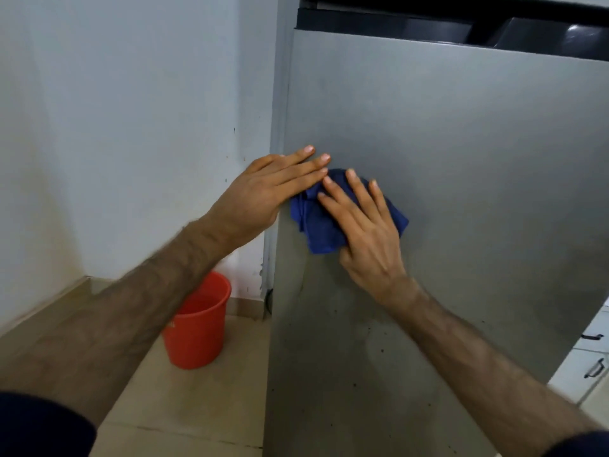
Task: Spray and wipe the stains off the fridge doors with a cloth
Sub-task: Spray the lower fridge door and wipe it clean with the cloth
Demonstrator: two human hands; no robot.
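A grey fridge door (445, 143) fills the right of the view, with dark specks and smears on its lower part. A crumpled blue cloth (316, 225) lies pressed against the door near its left edge. My right hand (365, 232) is flat on the cloth with fingers spread, pinning it to the door. My left hand (267, 189) rests flat on the door's left edge beside the cloth, fingers straight and touching the cloth's top corner. No spray bottle is in view.
An orange bucket (197, 328) stands on the tiled floor left of the fridge, close to the white wall (115, 127). White cabinet drawers with dark handles (593, 367) show at the far right. A dark band runs above the door.
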